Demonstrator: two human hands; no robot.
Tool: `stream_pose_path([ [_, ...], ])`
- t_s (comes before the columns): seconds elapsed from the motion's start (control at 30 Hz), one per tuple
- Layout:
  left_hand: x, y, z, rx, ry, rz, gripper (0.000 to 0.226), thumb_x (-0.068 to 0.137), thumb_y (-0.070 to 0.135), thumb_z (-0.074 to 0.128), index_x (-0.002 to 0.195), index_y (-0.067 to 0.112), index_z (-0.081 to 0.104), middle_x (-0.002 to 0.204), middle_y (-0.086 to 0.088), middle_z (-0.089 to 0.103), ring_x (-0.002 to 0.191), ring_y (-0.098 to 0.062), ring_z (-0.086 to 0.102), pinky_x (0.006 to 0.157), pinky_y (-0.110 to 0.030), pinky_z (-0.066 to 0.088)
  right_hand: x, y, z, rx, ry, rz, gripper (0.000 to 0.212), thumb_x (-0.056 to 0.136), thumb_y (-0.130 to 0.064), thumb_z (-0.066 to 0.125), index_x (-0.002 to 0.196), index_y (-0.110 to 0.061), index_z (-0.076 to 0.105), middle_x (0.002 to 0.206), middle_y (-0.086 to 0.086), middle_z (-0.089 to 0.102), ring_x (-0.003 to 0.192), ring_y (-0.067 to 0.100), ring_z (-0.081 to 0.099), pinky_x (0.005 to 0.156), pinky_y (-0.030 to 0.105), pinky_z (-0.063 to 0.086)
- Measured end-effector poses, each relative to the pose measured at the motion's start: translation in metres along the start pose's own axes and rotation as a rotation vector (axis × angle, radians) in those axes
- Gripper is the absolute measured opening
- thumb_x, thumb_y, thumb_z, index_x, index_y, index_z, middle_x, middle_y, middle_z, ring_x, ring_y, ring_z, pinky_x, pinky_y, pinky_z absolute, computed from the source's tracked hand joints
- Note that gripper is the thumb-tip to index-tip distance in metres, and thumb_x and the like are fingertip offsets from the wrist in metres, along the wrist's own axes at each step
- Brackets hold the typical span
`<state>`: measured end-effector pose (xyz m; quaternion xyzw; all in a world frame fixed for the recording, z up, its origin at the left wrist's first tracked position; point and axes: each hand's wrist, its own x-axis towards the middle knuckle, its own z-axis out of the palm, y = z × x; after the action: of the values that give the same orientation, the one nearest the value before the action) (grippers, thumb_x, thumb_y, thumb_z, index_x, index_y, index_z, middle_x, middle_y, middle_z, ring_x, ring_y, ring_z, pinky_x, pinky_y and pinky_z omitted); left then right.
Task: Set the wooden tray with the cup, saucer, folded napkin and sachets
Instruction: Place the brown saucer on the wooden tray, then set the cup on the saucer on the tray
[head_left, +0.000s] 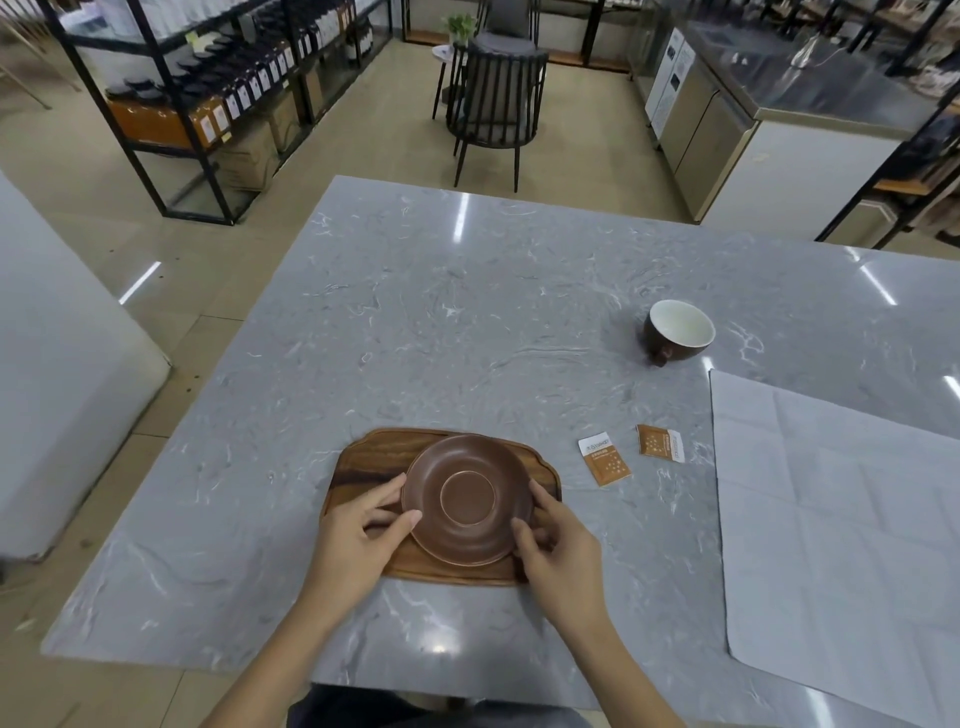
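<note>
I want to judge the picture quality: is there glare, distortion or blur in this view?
Head view: bright streaks of glare lie on the marble table; the wide-angle lens bends the table edges and shelves; the saucer, left hand and right hand are sharp, and the far background is slightly soft.

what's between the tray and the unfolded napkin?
Head view: two orange-and-white sachets lie flat on the grey marble table, between the wooden tray and the napkin. They lie apart and touch neither.
</note>
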<state>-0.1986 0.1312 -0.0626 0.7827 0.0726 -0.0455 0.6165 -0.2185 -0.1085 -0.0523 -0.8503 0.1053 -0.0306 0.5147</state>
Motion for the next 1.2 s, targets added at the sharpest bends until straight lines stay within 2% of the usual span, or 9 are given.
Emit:
stream_pose_path([
  [0.13,0.002,0.003,0.001,0.061,0.003,0.029,0.052,0.085,0.025,0.081,0.125,0.051,0.061,0.101,0.024,0.076,0.097,0.002,0.072,0.074,-0.005,0.054,0.002,0.003,-0.001,0.001,-0.009,-0.007,0.051,0.093,-0.014,0.073,0.141,-0.025,0.060,0.084,-0.005,0.076,0.080,-0.001,0.071,0.070,0.005,0.050],
  [0.27,0.003,0.008,-0.002,0.289,0.058,0.179,0.038,0.087,0.030,0.077,0.123,0.039,0.067,0.111,0.020,0.067,0.088,0.000,0.070,0.069,-0.005,0.053,-0.001,-0.001,-0.006,-0.088,-0.022,-0.081,0.044,0.096,-0.023,0.070,0.139,-0.022,0.061,0.102,-0.006,0.071,0.084,0.001,0.069,0.072,0.007,0.051],
  [0.4,0.026,0.025,-0.008,0.438,0.085,0.274,0.026,0.092,0.029,0.070,0.118,0.027,0.072,0.114,0.015,0.062,0.089,-0.002,0.067,0.074,-0.006,0.051,0.014,-0.004,-0.026,-0.112,0.027,-0.155,0.032,0.097,-0.024,0.068,0.129,-0.023,0.065,0.116,-0.008,0.068,0.090,0.003,0.069,0.078,0.023,0.059],
  [0.57,0.065,0.057,-0.004,0.501,0.040,0.343,0.021,0.094,0.021,0.067,0.114,0.021,0.074,0.110,0.008,0.066,0.083,-0.004,0.068,0.078,-0.023,0.056,0.043,-0.004,-0.061,-0.144,0.134,-0.181,0.027,0.098,-0.021,0.066,0.125,-0.021,0.068,0.113,-0.011,0.068,0.096,-0.006,0.065,0.068,0.011,0.055],
  [0.7,0.103,0.081,0.012,0.545,-0.046,0.379,0.023,0.097,0.021,0.062,0.118,0.022,0.073,0.110,0.006,0.067,0.090,-0.004,0.066,0.077,-0.023,0.056,0.067,-0.004,-0.090,-0.124,0.194,-0.158,0.021,0.099,-0.020,0.063,0.118,-0.023,0.070,0.100,-0.018,0.068,0.093,-0.012,0.064,0.067,0.004,0.050],
  [0.9,0.158,0.117,0.062,0.610,-0.176,0.454,0.022,0.097,0.024,0.062,0.116,0.018,0.073,0.106,0.002,0.070,0.093,-0.013,0.067,0.084,-0.036,0.058,0.103,-0.001,-0.125,0.006,0.268,-0.049,0.018,0.100,-0.024,0.062,0.115,-0.024,0.073,0.106,-0.009,0.074,0.090,0.003,0.070,0.074,0.014,0.053],
  [1.07,0.195,0.145,0.117,0.678,-0.297,0.543,0.023,0.098,0.024,0.061,0.116,0.017,0.073,0.111,0.001,0.070,0.097,-0.017,0.066,0.085,-0.033,0.055,0.135,0.007,-0.141,0.088,0.328,0.024,0.015,0.100,-0.021,0.061,0.107,-0.027,0.072,0.097,-0.020,0.072,0.084,-0.015,0.064,0.063,0.001,0.045],
  [1.13,0.210,0.156,0.138,0.688,-0.334,0.554,0.025,0.098,0.025,0.061,0.119,0.017,0.071,0.114,0.001,0.069,0.099,-0.017,0.065,0.088,-0.031,0.053,0.151,0.014,-0.144,0.099,0.337,0.069,0.015,0.099,-0.024,0.061,0.108,-0.028,0.072,0.102,-0.018,0.072,0.091,-0.014,0.063,0.068,0.005,0.049],
  [1.2,0.224,0.166,0.159,0.680,-0.372,0.547,0.027,0.098,0.026,0.062,0.123,0.018,0.069,0.117,0.001,0.068,0.101,-0.017,0.064,0.090,-0.029,0.050,0.168,0.022,-0.147,0.164,0.337,0.149,0.018,0.100,-0.026,0.060,0.113,-0.025,0.072,0.107,-0.012,0.073,0.098,0.001,0.067,0.078,0.024,0.058],
])
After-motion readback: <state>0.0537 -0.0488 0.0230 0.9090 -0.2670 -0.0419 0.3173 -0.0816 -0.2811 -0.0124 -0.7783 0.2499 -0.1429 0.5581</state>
